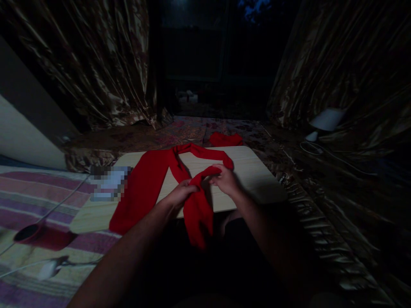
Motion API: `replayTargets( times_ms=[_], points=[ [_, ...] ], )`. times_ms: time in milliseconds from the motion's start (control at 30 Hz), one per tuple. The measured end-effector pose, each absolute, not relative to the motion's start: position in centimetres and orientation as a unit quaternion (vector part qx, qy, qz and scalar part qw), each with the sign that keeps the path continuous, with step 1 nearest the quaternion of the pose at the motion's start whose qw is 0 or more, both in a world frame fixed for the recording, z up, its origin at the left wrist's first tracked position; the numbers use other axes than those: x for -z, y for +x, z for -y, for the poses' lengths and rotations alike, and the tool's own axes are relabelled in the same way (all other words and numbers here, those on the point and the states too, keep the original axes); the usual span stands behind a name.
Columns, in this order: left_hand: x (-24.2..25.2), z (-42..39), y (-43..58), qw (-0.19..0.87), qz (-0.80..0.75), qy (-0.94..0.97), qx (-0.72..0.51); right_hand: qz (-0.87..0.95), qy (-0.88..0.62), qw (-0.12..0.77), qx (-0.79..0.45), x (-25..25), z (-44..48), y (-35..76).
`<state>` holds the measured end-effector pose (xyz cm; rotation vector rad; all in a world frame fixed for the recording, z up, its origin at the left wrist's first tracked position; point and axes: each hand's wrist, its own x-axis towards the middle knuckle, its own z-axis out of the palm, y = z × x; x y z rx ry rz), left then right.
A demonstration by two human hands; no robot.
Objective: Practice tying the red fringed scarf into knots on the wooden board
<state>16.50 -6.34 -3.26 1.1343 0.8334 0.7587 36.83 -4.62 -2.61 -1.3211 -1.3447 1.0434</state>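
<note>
A long red scarf lies across a small wooden-topped table. Its wide part is spread flat on the left, while a narrower, bunched length curves over the far side and back toward me. My left hand is closed on the scarf near the table's front edge, thumb on top. To its right, my right hand pinches the bunched length where it crosses over. One loose end hangs past the front edge, below my left hand. Dim light hides the folds between my hands.
Another red cloth sits just beyond the table. A blurred-out flat item rests at the table's left. On the striped bedding are a dark red cylinder and a white plug with cables. A small lamp stands at right.
</note>
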Motion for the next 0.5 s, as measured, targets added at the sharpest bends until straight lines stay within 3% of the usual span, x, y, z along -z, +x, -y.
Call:
replayTargets(
  times_ms=[100, 200, 333, 400, 500],
  points=[
    [3.0, 6.4, 16.6, 0.676, -0.375, 0.536, -0.341, 0.636, -0.624, 0.388, -0.236, 3.2, 4.5, 38.8],
    [3.3, 5.7, 16.7, 0.612, -0.372, 0.611, -0.336, 0.635, -0.652, 0.39, -0.14, 3.2, 4.2, 41.6],
    [4.2, 3.7, 16.5, 0.365, -0.397, 0.8, -0.264, 0.565, -0.703, 0.425, -0.075, 2.9, 2.7, 46.8],
    [4.7, 2.8, 16.5, 0.225, -0.421, 0.852, -0.214, 0.54, -0.748, 0.384, -0.035, 2.6, 2.1, 49.8],
    [5.0, 2.1, 16.7, 0.134, -0.44, 0.87, -0.175, 0.58, -0.743, 0.334, -0.012, 2.1, 2.2, 53.2]
  ],
)
